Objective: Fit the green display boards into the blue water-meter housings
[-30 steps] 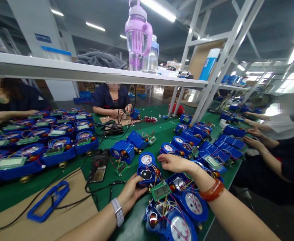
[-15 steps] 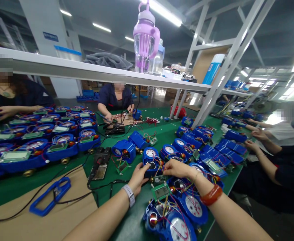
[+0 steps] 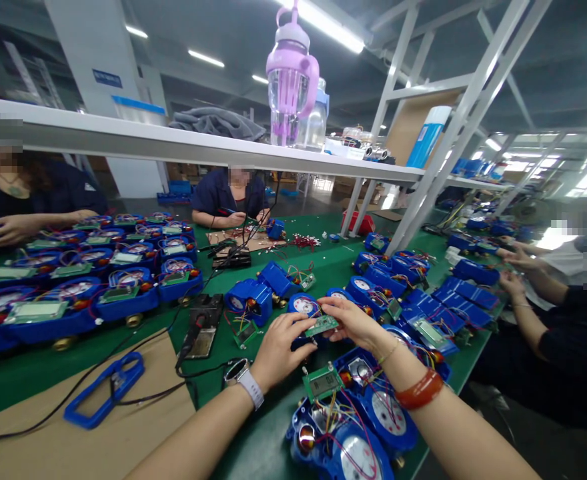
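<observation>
Circuit board work at a green bench (image 3: 323,257), head view. Small green circuit board (image 3: 322,325) is held closed between both hands, just above a blue water meter (image 3: 303,305), with thin coloured wires (image 3: 293,337) running down from it. Left hand (image 3: 286,347) curls in from the lower left, fingers bent toward the board's near end, a watch (image 3: 243,381) at the wrist. Right hand (image 3: 353,323) lies palm down, fingers reaching across the far edge, a red bangle (image 3: 419,389) on the forearm. Edge contact looks best here: fingers off the components, wires slack, no tugging at the solder joints. Second blue water meter (image 3: 383,417) lies nearer, its own display board (image 3: 322,383) resting on top.
</observation>
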The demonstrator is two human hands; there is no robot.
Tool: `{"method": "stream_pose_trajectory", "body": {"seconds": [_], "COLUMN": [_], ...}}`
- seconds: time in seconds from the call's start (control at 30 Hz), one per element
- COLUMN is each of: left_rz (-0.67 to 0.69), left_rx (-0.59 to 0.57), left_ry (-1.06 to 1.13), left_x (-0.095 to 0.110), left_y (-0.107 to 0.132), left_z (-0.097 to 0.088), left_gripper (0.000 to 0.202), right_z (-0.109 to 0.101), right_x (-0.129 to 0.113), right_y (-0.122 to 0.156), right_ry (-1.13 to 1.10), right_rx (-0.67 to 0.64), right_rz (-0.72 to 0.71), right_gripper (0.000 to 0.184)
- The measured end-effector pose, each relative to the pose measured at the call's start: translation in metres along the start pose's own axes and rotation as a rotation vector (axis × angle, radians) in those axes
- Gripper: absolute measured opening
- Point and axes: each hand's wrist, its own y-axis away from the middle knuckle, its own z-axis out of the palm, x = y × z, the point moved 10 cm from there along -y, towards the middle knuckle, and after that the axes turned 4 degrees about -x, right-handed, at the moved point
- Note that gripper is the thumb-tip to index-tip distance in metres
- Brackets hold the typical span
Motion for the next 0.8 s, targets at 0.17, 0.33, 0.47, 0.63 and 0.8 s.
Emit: {"method": "stream_pose_trajectory", "body": {"seconds": [0.17,0.33,0.47,0.63,0.8], "left_rz": [-0.023,-0.096,-0.172,-0.205,-0.182], "left_rx": [0.021,0.088,0.121,0.09,0.044], "left_ry": [0.011,0.091,0.101,0.066,-0.01], "left_x": [-0.011,-0.032,-0.041,-0.039,-0.034], "left_y": [-0.016,-0.034,-0.043,-0.048,-0.049], "left_z": [0.0,-0.003,-0.01,-0.009,-0.002], "left_gripper": [0.027,0.031,0.04,0.041,0.046], "right_z": [-0.017,-0.017,-0.003,-0.011,-0.017], "right_x": [-0.009,-0.016,-0.026,-0.032,-0.026], "right_y": [-0.004,-0.008,-0.008,-0.013,-0.02], "right_ry": [0.018,-0.047,-0.096,-0.14,-0.201], "right_rx": [0.11,0.13,0.049,0.137,0.188], "right_rz": [-0.099,-0.22,-0.304,-0.379,-0.352], "right_gripper": [0.043,0.055,0.055,0.055,0.05]}}
